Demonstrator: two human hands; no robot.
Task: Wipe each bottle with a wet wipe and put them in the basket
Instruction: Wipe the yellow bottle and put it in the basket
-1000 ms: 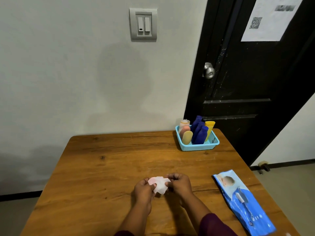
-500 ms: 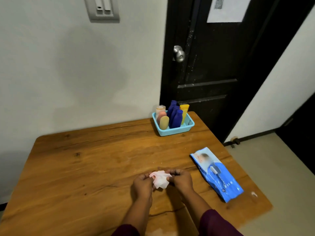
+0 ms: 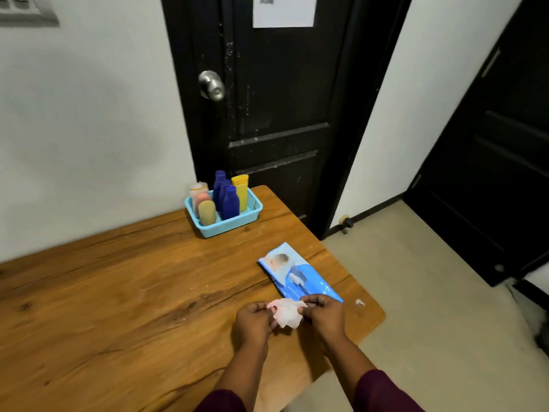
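Head camera view, looking forward and down, and it has swung to the right over the last second: the light switch (image 3: 26, 10) that sat high in the middle of the wall is now cut off at the top left corner.

The wooden table (image 3: 118, 292) fills the lower left. At its far right corner stands the light blue basket (image 3: 225, 228), in the same spot as before. It holds a clear-capped bottle (image 3: 198, 188), a peach bottle (image 3: 203, 199), a tan bottle (image 3: 207, 212), three dark blue bottles (image 3: 230, 202) and a yellow tube (image 3: 241, 188), all upright or leaning slightly. No bottle shows on the table outside it.

Nearer the viewer, the left hand (image 3: 252, 322) and the right hand (image 3: 325, 315) hold a crumpled white wet wipe (image 3: 286, 315) between them just above the table. Each hand's curled fingers and thumb pinch one side of it, as they did a second ago. The hands now sit beside the near end of the blue wipe pack (image 3: 300, 278), which lies flat; earlier there was bare wood between them. Whether the right hand touches the pack cannot be told.

Behind the basket is a black door (image 3: 282, 114). A second dark door (image 3: 490, 144) and the floor have come into view on the right.

With every visible bottle in the basket, the task looks finished or nearly so. The wipe is probably being bunched up to set aside.
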